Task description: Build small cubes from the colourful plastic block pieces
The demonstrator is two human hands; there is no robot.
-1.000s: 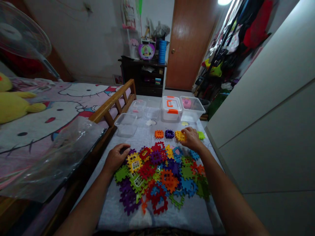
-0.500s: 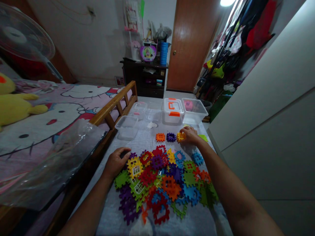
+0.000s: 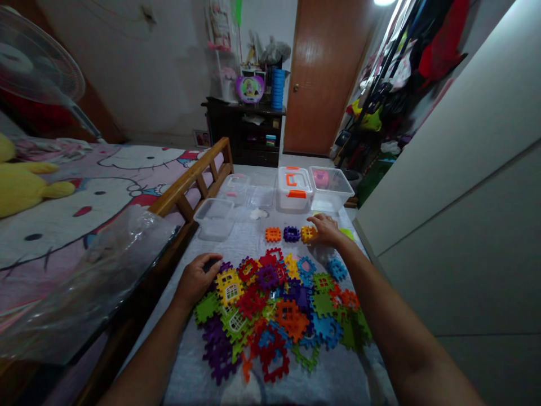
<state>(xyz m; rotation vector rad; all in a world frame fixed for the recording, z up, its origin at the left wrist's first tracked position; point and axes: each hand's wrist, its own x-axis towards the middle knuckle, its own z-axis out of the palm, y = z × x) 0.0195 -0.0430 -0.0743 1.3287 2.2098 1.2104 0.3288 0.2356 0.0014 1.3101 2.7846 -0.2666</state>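
Observation:
My left hand [image 3: 196,281] rests at the left edge of a pile of colourful interlocking plastic pieces, fingers loosely bent with a gap to the thumb. Near it lie a yellow window piece [image 3: 230,287] and a green piece [image 3: 207,307]. Beyond the pile, an orange block [image 3: 273,234], a purple block [image 3: 291,234] and a yellow block [image 3: 307,234] stand in a row. My right hand [image 3: 326,228] is at the yellow block's right side, its fingers stretched out above it and partly covering it. A blue block [image 3: 337,269] sits below my right wrist.
Behind the row stand a lidded clear box [image 3: 295,189] with orange clips and an open clear box [image 3: 332,189]. A clear tub [image 3: 214,219] is at the left, beside the wooden bed rail [image 3: 192,177]. A white cabinet [image 3: 456,225] borders the right side.
The fingers of my right hand have lifted and spread off the yellow block, which stays in the row. My left hand keeps its place. The view has shifted slightly.

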